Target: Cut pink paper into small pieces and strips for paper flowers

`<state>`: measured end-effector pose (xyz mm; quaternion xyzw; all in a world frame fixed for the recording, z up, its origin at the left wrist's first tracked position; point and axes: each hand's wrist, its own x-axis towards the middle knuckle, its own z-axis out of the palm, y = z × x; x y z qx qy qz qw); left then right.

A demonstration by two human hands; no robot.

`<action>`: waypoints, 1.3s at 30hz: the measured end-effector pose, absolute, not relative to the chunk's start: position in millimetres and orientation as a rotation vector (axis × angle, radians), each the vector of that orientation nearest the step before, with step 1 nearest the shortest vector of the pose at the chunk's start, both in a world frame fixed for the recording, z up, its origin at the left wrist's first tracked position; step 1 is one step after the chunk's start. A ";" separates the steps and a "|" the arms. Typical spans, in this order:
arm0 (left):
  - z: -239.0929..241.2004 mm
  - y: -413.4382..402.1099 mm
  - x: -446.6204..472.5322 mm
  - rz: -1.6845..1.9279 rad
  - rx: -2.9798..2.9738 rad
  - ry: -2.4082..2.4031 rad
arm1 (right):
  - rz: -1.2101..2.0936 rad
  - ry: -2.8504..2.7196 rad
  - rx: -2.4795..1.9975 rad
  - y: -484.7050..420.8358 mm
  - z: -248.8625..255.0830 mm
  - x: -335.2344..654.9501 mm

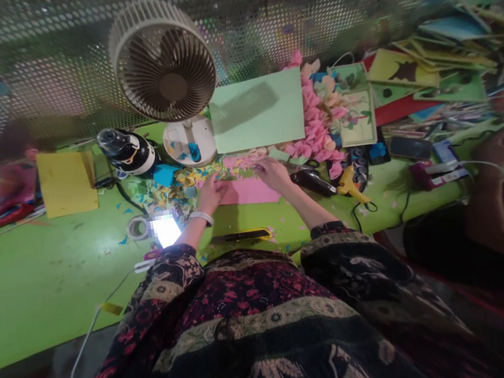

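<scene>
A pink sheet of paper [249, 192] lies on the green table in front of me, between my hands. My left hand [212, 196] is closed at its left end, fingers bent over the far corner. At the far right edge, my right hand [272, 173] has its fingers curled and pinched on the paper. Small yellow, blue and green paper scraps [162, 193] are strewn beyond and left of my left hand. Close to my body lies a cutter knife [243, 236] with a black and yellow body.
A fan [172, 84] stands behind the scraps, beside a light green sheet [257, 112]. Pink paper petals [314, 113] are heaped right of it. A yellow glue gun [352, 185], a lit phone [166, 229] and a tape roll [137, 228] lie nearby. Another person's arm [485, 198] is at right.
</scene>
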<state>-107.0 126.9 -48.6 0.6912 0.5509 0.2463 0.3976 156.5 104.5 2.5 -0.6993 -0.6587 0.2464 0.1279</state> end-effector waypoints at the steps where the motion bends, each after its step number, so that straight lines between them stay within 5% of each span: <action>1: -46.7 128.7 -105.9 0.608 1.784 1.417 | 0.759 -1.927 -2.056 113.5 3.8 150.7; 17: -43.8 155.3 -85.3 0.574 1.956 1.355 | 0.537 -2.255 -2.296 177.7 30.9 152.4; 29: -43.0 178.5 -50.5 0.819 0.973 1.320 | 0.506 -2.604 -2.114 191.4 21.8 127.1; 39: -49.3 186.6 -42.0 0.741 1.108 1.527 | 0.403 -2.509 -2.175 192.8 24.7 135.3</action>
